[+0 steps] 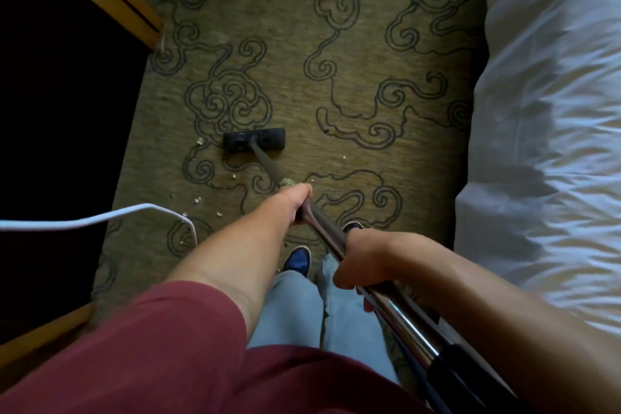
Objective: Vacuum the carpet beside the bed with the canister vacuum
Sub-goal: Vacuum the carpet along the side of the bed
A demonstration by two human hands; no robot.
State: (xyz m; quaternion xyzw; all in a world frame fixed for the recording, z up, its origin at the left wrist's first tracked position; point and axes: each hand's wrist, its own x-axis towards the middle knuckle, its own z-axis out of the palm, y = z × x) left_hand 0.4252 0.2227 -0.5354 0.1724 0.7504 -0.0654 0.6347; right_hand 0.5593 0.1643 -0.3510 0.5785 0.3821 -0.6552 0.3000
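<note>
Vacuum wand (265,165), no legible markings

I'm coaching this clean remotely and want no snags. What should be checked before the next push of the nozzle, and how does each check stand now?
1. Both hands on the wand: ok; left hand grips lower down, right hand higher up.
2. Floor nozzle flat on the carpet: ok.
3. Crumbs left to collect: not ok; several lie beside and behind the nozzle.
4. White cord clear of the path: not ok; it trails onto the carpet near the crumbs.
5. Bedding clear of the nozzle: ok.
6. Suction running: cannot tell.
</note>
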